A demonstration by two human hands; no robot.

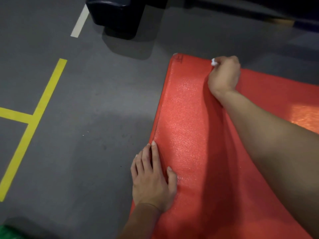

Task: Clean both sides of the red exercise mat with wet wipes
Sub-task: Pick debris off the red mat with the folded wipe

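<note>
The red exercise mat point(186, 118) lies on the grey floor, filling the right half of the view, its left end folded or curled over. My left hand point(153, 180) lies at the mat's left edge, fingers straight along the edge and thumb pressing on the red surface. My right hand point(224, 75) reaches to the mat's far edge with its fingers curled round that edge. A bit of crumpled white wet wipe point(214, 62) sticks out of the same fist.
Grey floor with yellow tape lines point(43, 100) on the left and a white line point(80, 21) at the back. A dark padded block point(117, 14) stands just beyond the mat. Something green point(8, 232) shows at the bottom left corner.
</note>
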